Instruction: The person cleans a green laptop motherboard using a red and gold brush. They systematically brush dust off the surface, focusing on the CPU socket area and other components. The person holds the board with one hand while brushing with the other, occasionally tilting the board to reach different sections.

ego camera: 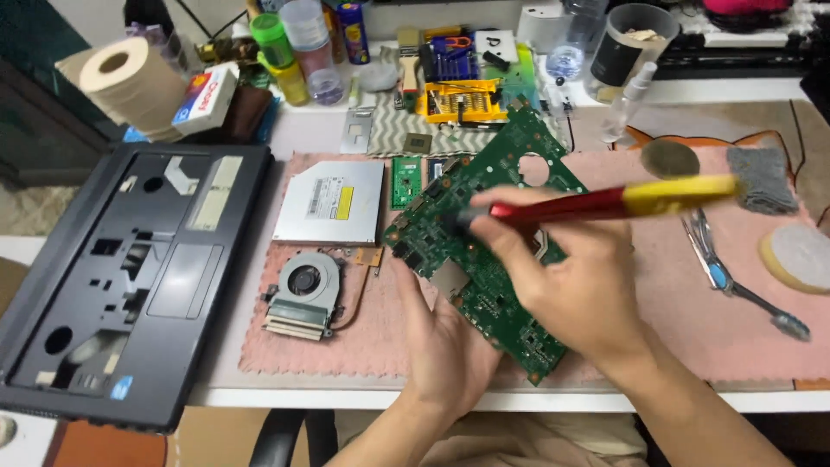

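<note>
Hands hold circuit board (484, 251) (green), brush (605, 204)

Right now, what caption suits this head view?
Left hand steadies a green circuit board while right hand holds a red-yellow brush.

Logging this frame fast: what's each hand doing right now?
Left hand: holding the green circuit board from below.
Right hand: closed on a red and yellow brush, its tip at the board.
</note>
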